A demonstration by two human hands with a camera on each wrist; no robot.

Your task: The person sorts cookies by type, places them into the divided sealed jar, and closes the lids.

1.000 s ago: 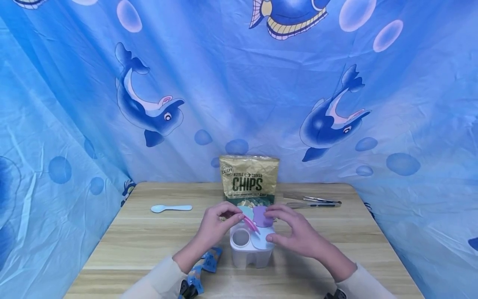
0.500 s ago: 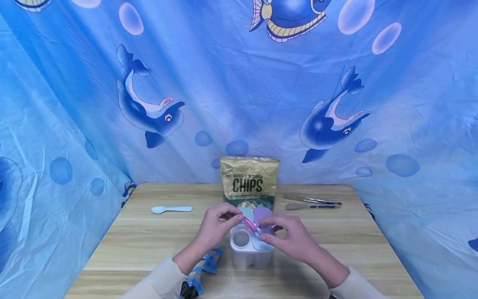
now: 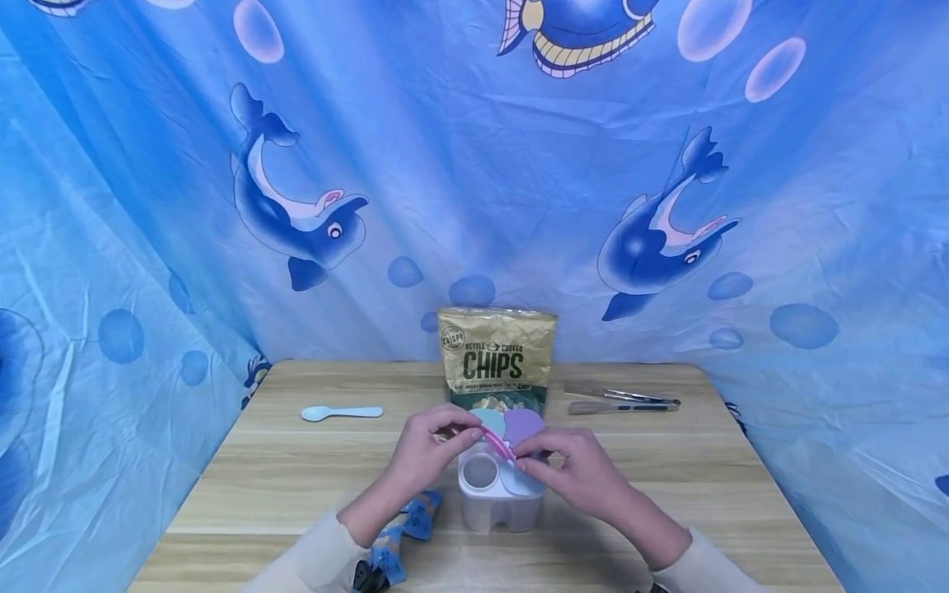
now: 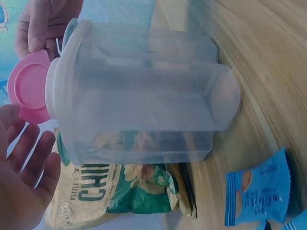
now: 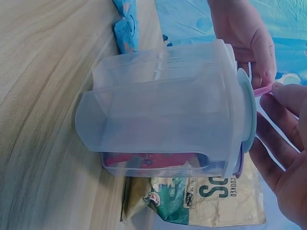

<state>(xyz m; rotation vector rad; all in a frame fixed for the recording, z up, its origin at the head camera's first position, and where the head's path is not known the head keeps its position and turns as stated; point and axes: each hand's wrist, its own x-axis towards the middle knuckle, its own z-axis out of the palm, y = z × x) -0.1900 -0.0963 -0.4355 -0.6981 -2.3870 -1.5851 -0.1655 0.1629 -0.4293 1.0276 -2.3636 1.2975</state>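
Both hands at the clear container (image 3: 498, 498) – left hand (image 3: 430, 449) holds it, right hand (image 3: 578, 473) pinches the pink lid (image 3: 498, 445)

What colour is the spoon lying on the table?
Light blue; the spoon shows best in the head view.

We note the container (image 3: 498, 494) is translucent, frosted-looking plastic, smooth-walled; its pink flap lid (image 4: 29, 93) is opaque matt plastic. The chips bag (image 3: 496, 356) looks like crinkled foil with a dull golden sheen. The table (image 3: 282, 478) shows matt wood grain. The tongs (image 3: 621, 401) look metallic; the backdrop (image 3: 474, 181) is creased cloth.
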